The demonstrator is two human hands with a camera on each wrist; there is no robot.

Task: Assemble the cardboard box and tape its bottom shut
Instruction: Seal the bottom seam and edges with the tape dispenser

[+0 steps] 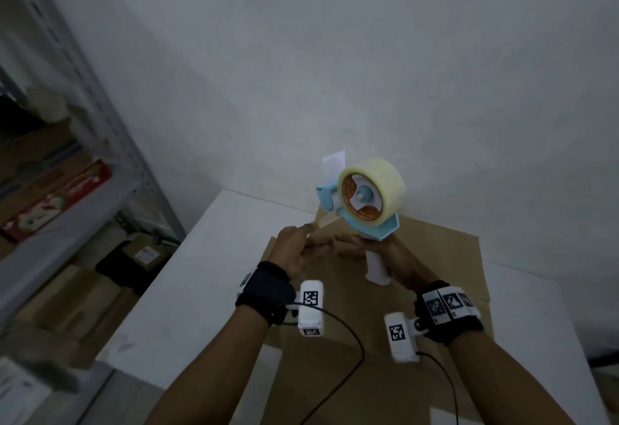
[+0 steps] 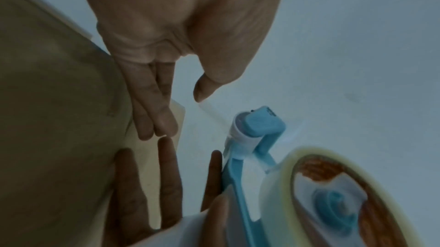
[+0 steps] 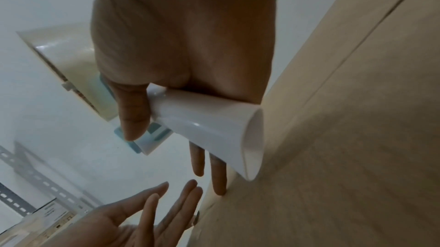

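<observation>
Hands are raised together over the flat cardboard box beneath them on the bench: the tape dispenser is gripped upright by the right hand, while the left hand, fingers spread, reaches its loose tape end

Blue-and-white tape dispenser, brown cardboard

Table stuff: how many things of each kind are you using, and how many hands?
Tape dispenser: 1
Tape roll on it: 1
Flat cardboard box on the white table: 1
Hands: 2, left hand and right hand
Total: 5
</observation>
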